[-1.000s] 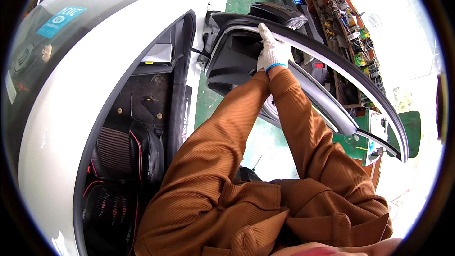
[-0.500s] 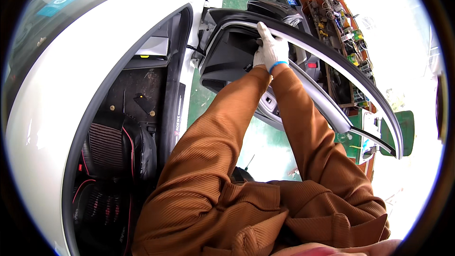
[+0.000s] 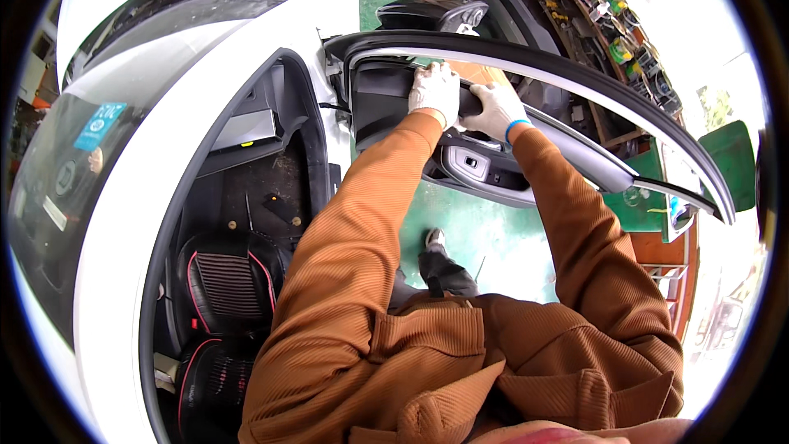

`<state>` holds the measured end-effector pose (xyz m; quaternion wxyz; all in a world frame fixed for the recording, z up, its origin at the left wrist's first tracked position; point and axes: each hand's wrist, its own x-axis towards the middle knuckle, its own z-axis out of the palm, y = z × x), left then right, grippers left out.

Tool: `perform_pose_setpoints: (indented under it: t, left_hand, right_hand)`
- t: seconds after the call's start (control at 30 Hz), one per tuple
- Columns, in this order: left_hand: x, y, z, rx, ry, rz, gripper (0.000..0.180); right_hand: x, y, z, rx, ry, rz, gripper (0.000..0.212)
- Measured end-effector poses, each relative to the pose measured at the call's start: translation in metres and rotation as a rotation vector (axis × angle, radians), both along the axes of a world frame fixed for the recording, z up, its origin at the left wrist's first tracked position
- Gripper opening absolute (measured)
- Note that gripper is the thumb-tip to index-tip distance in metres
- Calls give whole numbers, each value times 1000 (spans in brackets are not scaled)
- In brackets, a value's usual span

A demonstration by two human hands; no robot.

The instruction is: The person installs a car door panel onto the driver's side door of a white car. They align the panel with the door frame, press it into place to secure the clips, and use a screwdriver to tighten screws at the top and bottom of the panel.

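Note:
I stand at the open front door [image 3: 575,70] of a white car [image 3: 164,115], in orange sleeves and white gloves. My left hand [image 3: 436,90] curls over the top edge of the dark inner door panel [image 3: 382,103], just under the window opening. My right hand [image 3: 496,111], with a blue cuff at the wrist, grips the same top edge right beside it; the two hands almost touch. Below them lies the grey part of the panel with its inner handle recess [image 3: 475,164]. The black window frame arches above both hands.
A black side mirror [image 3: 427,10] sticks out beyond the door. Left of me the cabin shows a black seat with red piping [image 3: 226,284]. The floor [image 3: 485,238] is green. A cluttered workbench [image 3: 608,25] runs along the upper right, with a green panel [image 3: 727,156] nearby.
Earlier only my right hand showed, high on the window frame. Now it has come down to the panel's top edge and my left hand has joined it there.

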<state>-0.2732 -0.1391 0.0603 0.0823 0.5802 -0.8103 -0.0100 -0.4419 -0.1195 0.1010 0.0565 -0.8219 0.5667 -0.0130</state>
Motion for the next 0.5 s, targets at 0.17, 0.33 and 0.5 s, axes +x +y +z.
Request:
perform_pose_setpoints:
  t: [0.17,0.33,0.5]
  left_hand:
    - [1,7,18,58,-51,-13,87]
    - [13,12,19,93,-89,-4,94]
    - [-1,5,28,173,-176,-7,99]
  right_hand:
    - [8,-1,-21,-132,113,-71,74]
    - [5,3,-16,-113,13,-85,73]
    - [1,-4,-29,-149,24,-111,72]
